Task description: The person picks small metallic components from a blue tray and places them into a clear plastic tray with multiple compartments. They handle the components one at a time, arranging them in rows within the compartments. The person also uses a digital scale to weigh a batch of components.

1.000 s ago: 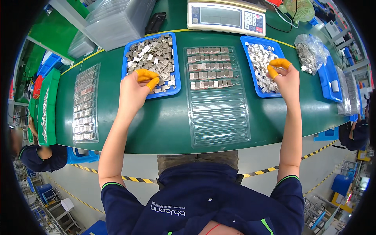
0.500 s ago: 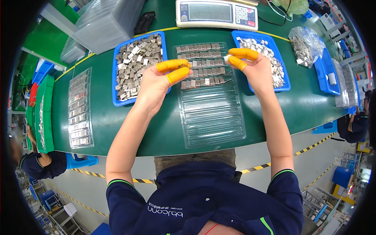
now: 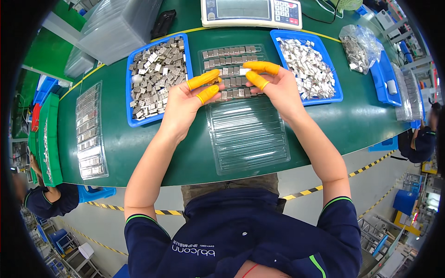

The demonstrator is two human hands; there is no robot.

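Observation:
Yellow finger covers sit on the thumb and forefinger of both hands. My right hand [image 3: 278, 87] pinches a small white plastic piece [image 3: 244, 71] between its fingertips. My left hand [image 3: 187, 99] is closed facing it, thumb and forefinger drawn together; what lies between them is too small to make out. Beneath both hands is a clear ribbed tray [image 3: 248, 143]. Its far slots carry rows of small metal USB connectors [image 3: 230, 50], partly hidden by my fingers, and its near slots are bare.
A blue bin [image 3: 131, 104] of metal connector shells stands left, another blue bin [image 3: 340, 88] of white pieces right. Behind is a weighing scale [image 3: 250, 23]. A filled clear tray [image 3: 91, 132], stacked clear trays [image 3: 118, 30] and a bag of parts [image 3: 359, 51] lie around. Co-workers sit at both sides.
My right hand has moved left with the white piece, closing the gap to my left hand over the tray. My left hand has shifted slightly left and down.

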